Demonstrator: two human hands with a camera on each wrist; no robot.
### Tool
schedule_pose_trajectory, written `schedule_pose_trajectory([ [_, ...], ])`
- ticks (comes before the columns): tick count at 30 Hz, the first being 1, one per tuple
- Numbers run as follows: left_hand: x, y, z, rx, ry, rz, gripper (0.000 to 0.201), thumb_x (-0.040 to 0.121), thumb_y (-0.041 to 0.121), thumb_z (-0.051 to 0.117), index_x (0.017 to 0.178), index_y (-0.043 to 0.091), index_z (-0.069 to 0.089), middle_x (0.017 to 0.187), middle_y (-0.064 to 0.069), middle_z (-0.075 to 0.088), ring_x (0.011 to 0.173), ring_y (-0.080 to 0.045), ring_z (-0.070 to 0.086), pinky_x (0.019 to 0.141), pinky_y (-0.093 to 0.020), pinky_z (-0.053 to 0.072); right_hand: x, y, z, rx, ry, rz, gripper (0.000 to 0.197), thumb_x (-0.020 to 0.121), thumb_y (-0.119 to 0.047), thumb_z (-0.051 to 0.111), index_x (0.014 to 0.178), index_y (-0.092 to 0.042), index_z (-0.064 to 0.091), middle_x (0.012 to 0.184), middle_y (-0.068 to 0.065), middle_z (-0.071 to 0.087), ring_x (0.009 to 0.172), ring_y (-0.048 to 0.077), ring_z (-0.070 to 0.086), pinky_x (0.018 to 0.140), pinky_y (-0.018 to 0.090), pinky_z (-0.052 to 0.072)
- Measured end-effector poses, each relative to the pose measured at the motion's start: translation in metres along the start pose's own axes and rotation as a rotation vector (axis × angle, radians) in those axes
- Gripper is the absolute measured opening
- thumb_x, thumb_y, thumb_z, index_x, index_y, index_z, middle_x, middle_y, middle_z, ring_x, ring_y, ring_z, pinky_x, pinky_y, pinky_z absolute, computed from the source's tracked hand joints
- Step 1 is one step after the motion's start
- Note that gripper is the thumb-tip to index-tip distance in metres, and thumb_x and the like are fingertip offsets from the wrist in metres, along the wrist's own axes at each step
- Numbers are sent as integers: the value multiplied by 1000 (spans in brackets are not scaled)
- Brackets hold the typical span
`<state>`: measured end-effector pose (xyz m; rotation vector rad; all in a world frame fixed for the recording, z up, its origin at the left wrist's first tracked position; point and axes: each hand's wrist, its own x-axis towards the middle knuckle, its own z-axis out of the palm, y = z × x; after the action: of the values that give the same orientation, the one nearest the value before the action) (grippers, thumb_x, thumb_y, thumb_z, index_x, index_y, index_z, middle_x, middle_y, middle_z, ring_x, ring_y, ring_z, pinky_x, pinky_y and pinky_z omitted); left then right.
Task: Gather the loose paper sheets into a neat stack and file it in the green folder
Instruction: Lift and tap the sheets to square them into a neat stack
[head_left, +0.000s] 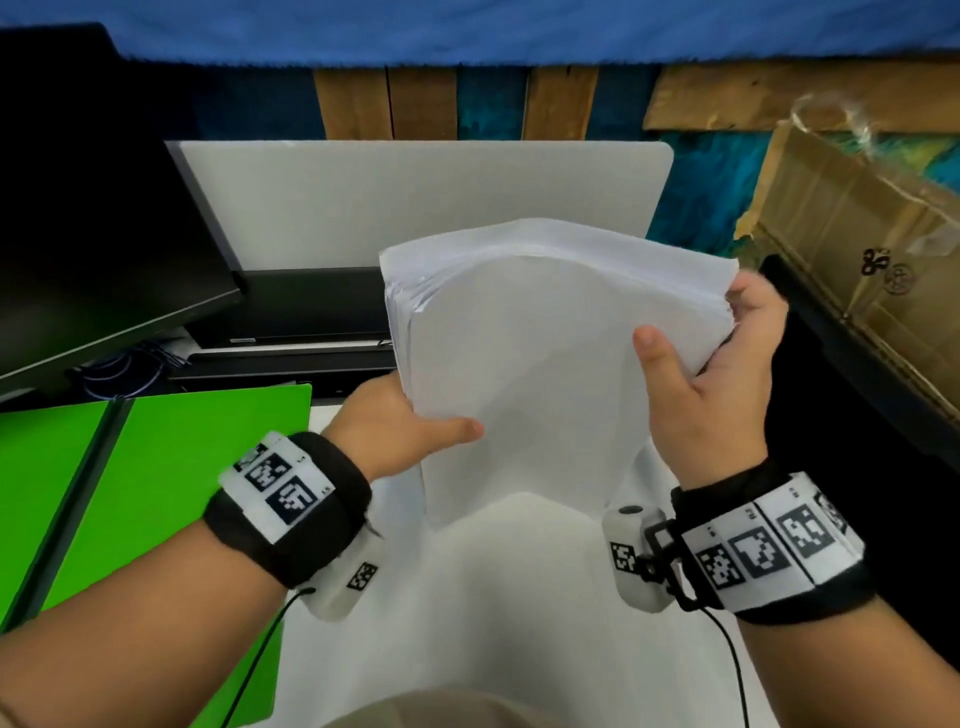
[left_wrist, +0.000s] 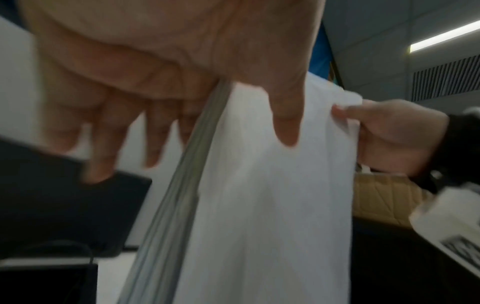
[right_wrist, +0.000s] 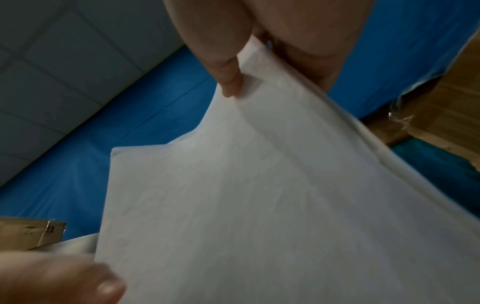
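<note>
A thick stack of white paper sheets (head_left: 524, 353) stands upright over the white table (head_left: 493, 613), held between both hands. My left hand (head_left: 410, 426) grips its left edge, thumb on the near face and fingers behind. My right hand (head_left: 711, 374) grips the right edge, thumb in front. In the left wrist view the stack (left_wrist: 272, 205) shows its layered edge under my left thumb (left_wrist: 285, 123). In the right wrist view the sheets (right_wrist: 259, 205) curve under my right thumb (right_wrist: 228, 74). The green folder (head_left: 171, 493) lies open flat at the left.
A dark monitor (head_left: 104, 249) leans at the left, with a black device (head_left: 306, 317) and a white panel (head_left: 415, 197) behind the stack. A cardboard box (head_left: 872, 249) sits at the right on a black surface. Cables lie under the monitor.
</note>
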<state>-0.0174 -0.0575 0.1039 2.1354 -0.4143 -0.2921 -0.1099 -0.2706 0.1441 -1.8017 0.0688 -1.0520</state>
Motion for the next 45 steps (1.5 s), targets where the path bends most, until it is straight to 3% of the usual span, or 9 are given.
schedule_pose_trajectory([
  [4,17,18,-28,-94,-17,46,103,35,54,84,128,34,45,123,9,61,115,-13,57,95,-42,51,8,0,-3,-120,-92,-104,65,85,-14,60,133,-35,23,125,13,45,109,22,51,95,28,48],
  [8,19,41,-31,-344,172,273,56,68,25,76,114,34,45,113,12,59,104,-3,58,82,-16,52,11,0,-1,-246,-141,-155,46,89,-21,53,125,-44,35,123,-2,44,112,32,53,92,50,49],
  [16,9,57,-10,-462,379,458,45,82,-2,53,97,41,48,94,14,54,79,3,58,71,-19,51,12,6,-4,-165,-112,-92,35,91,-9,47,114,-31,34,105,-23,40,90,-19,47,78,3,42],
  [22,0,46,18,-611,363,258,32,70,14,72,91,34,58,95,8,65,86,-4,65,77,-23,53,-1,2,-5,-178,5,-23,22,88,-14,47,95,-33,37,90,-20,44,75,-19,49,64,0,39],
  [26,-2,38,27,-509,363,41,21,74,20,75,66,31,60,72,12,63,71,-7,62,67,-25,51,7,-8,-10,-460,101,18,47,76,-14,62,121,-6,46,117,13,49,113,24,50,95,35,42],
  [31,-3,54,16,-61,384,543,31,79,29,65,64,2,65,66,-18,63,65,-24,62,60,-36,51,13,-27,-9,-955,-175,-238,70,65,-38,66,130,-22,43,137,8,46,135,34,31,104,61,21],
  [34,1,54,12,156,306,874,28,78,19,60,54,4,58,55,-1,49,55,-12,47,53,-21,39,19,-33,-12,-726,-275,-428,22,75,-30,57,89,-16,65,87,3,69,87,23,64,90,51,42],
  [39,10,1,-19,258,-57,261,44,64,52,66,76,10,69,81,-10,70,77,-23,66,72,-33,53,29,-22,-33,-333,-221,-176,13,74,-31,66,69,-19,63,67,-19,61,61,-5,52,61,13,42],
  [45,20,-60,-56,-373,99,-60,32,53,26,84,81,12,75,79,3,74,74,-11,67,68,-19,50,32,17,-50,-20,-86,330,22,69,-15,78,62,-27,62,72,-5,67,74,19,62,75,44,55],
])
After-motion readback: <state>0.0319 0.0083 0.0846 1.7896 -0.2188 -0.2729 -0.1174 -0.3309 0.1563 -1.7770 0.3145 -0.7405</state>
